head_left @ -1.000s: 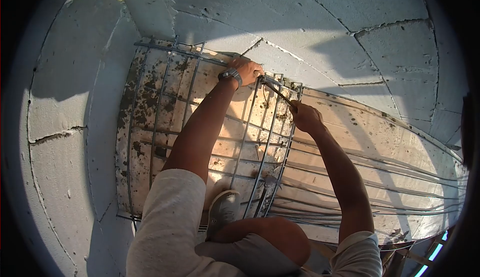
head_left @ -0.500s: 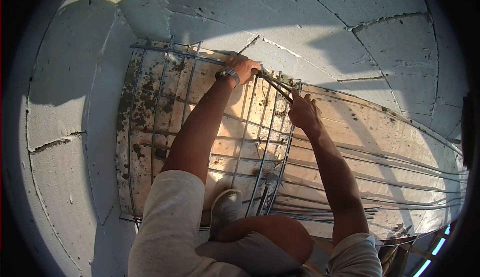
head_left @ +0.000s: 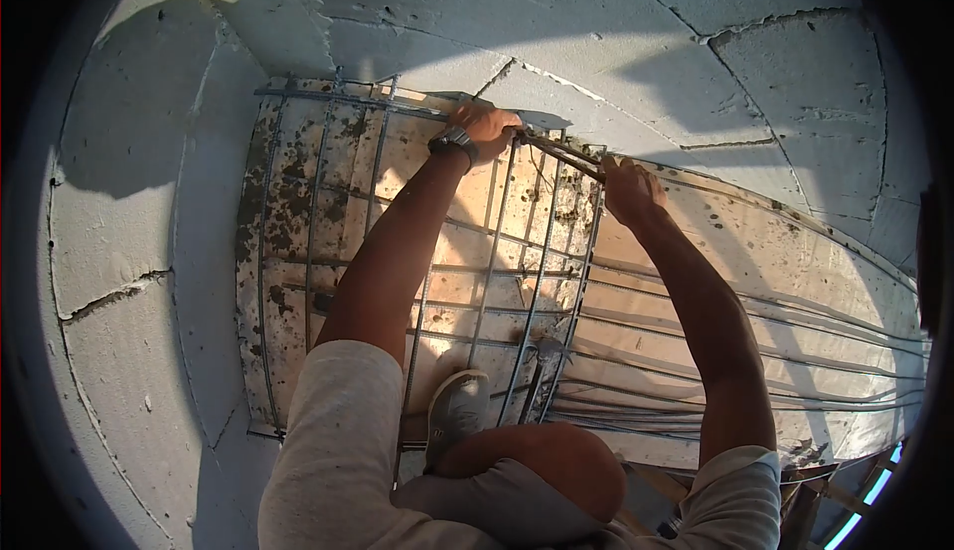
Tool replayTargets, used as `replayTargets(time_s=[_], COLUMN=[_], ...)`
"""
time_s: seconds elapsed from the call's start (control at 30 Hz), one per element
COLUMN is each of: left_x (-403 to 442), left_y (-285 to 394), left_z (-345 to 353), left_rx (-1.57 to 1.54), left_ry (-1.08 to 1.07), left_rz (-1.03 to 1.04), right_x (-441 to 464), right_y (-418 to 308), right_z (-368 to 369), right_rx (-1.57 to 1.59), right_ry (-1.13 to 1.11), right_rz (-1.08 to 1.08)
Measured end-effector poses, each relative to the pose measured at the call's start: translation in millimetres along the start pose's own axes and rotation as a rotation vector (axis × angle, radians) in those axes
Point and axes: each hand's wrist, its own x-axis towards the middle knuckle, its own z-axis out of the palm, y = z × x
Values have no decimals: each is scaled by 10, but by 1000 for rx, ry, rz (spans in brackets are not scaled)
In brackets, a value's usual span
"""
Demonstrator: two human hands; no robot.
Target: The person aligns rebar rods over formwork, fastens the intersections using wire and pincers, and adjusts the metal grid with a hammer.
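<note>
From here I see grey bars (head_left: 495, 233) making a grid pattern, a dark tool (head_left: 566, 155), beige boards (head_left: 343, 232) with blackish blotches, and pale grey blocks (head_left: 477, 3).

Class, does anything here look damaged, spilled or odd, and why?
The pale, flat panel beneath the grey steel bar grid has ragged dark blotches, as if stained, mostly at left. In the grey block wall, one far-left joint gapes, its edges rough, as if chipped.
</note>
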Motion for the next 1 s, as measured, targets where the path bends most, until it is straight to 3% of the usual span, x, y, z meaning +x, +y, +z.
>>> replayTargets(time_s=[0.2, 0.33, 0.47, 0.6, 0.73, 0.77, 0.87, 0.9, 1.0], left_x=[-28, -44, -10, -47, -1, -102, -57, -14, -65], left_y=[57, 69, 26, 74, 18, 131, 11, 13, 43], left_z=[-38, -89, -46, -75, 37, -125, 8, -11, -34], left_rx=[59, 31, 23, 12, 10, -91, -59, -72, -22], left_ry=[-39, -56, 2, -4, 1, 9, 95, -14, 21], left_rz=[-18, -47, 9, 10, 14, -68, 24, -11, 20], right_x=[337, 287, 330, 31, 116, 121, 87, 42, 101], right_y=[330, 337, 272, -35, 156, 270, 237, 174, 205], right_z=[-4, 433, -141, -522, -31, 248, 768, 555, 389], right_rx=[-86, 72, -96, -175, 72, 294, 269, 259, 232], right_ry=[12, 201, -31, -94, -48, -40, 134, -45, -115], right_rz=[-196, -124, -174, -199, -233, -249, -183, -81, -96])
